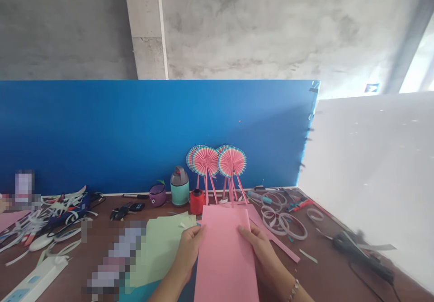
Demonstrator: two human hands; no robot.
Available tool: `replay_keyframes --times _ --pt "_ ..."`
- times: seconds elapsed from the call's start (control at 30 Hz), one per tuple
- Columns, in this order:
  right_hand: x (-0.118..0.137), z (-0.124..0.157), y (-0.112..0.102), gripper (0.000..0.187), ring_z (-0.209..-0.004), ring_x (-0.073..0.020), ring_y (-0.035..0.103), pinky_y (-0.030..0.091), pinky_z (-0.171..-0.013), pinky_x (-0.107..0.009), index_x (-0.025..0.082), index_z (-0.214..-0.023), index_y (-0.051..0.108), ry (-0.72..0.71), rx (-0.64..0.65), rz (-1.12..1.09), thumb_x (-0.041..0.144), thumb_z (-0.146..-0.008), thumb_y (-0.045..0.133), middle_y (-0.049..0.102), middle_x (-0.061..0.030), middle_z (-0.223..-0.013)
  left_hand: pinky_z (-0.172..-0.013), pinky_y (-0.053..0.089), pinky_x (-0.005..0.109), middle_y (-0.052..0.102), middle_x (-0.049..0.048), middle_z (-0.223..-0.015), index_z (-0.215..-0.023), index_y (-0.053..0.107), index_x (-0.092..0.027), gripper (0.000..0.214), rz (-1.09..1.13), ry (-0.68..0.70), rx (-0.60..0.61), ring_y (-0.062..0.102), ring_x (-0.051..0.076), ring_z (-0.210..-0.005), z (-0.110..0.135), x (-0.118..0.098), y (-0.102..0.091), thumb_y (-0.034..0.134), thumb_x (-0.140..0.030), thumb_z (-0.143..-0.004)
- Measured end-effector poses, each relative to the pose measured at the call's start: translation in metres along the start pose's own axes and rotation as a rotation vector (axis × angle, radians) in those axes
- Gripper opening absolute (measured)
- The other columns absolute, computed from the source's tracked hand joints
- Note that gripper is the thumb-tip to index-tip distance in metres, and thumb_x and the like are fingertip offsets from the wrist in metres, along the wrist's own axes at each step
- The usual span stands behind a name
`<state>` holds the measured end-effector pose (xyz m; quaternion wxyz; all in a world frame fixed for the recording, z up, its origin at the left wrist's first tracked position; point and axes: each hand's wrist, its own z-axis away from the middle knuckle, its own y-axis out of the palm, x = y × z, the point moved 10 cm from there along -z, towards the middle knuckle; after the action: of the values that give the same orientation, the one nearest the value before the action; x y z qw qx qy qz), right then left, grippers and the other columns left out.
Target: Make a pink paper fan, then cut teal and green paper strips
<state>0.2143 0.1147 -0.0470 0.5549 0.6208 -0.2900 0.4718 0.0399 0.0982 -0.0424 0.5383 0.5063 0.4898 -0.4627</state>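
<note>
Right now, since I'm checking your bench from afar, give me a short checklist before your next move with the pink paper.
Left hand grip on the pink paper sheet: ok, holding its left edge.
Right hand grip on the sheet: ok, holding its right edge.
Sheet's underside: cannot tell, hidden.
Pink strip apart from the right hand: cannot tell, they lie very close.
Green paper: ok, lying flat left of the sheet.
Paper fans: ok, upright beyond the sheet.
</note>
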Motion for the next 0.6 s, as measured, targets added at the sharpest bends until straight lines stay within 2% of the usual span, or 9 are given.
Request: replay_keyframes --times 0.27,0.4,0.5,0.6 --pt "-0.003 0.000 0.002 0.031 -0.068 -0.0262 0.068 0.053 -0.065 -0.037 0.014 -0.082 0.069 0.023 0.029 -0.011 0.040 -0.066 0.073 0.072 -0.0108 -0.076 -0.054 0.039 0.027 0.056 -0.0018 -0.052 -0.070 0.066 -0.015 0.048 0.064 0.038 -0.020 0.051 0.015 -0.053 -0.001 -0.007 -0.004 0.060 -0.063 -0.063" --pt "-0.002 0.005 0.008 0.031 -0.064 -0.0253 0.067 0.052 -0.059 -0.035 0.014 -0.082 0.068 0.049 0.032 -0.018 0.039 -0.065 0.073 0.071 -0.0104 -0.074 -0.054 0.039 0.026 0.056 -0.0009 -0.055 -0.068 0.065 -0.015 0.049 0.044 0.070 -0.038 0.051 0.016 -0.056 0.000 -0.012 -0.006 0.057 -0.063 -0.066" --pt "0.002 0.011 0.010 0.028 -0.055 -0.0222 0.064 0.050 -0.054 -0.032 0.014 -0.077 0.067 0.070 0.002 -0.027 0.041 -0.067 0.071 0.069 -0.0082 -0.066 -0.054 0.039 0.026 0.054 -0.0012 -0.053 -0.064 0.062 -0.015 0.049 0.018 0.086 -0.050 0.050 0.016 -0.057 0.001 -0.012 -0.008 0.055 -0.064 -0.067" --pt "0.009 0.014 0.005 0.027 -0.054 -0.0205 0.062 0.049 -0.053 -0.030 0.016 -0.069 0.065 0.040 -0.078 -0.016 0.043 -0.068 0.069 0.067 -0.0054 -0.061 -0.054 0.038 0.026 0.051 -0.0015 -0.052 -0.059 0.059 -0.016 0.049 -0.030 0.089 -0.056 0.049 0.017 -0.057 -0.001 -0.011 -0.008 0.056 -0.064 -0.067"
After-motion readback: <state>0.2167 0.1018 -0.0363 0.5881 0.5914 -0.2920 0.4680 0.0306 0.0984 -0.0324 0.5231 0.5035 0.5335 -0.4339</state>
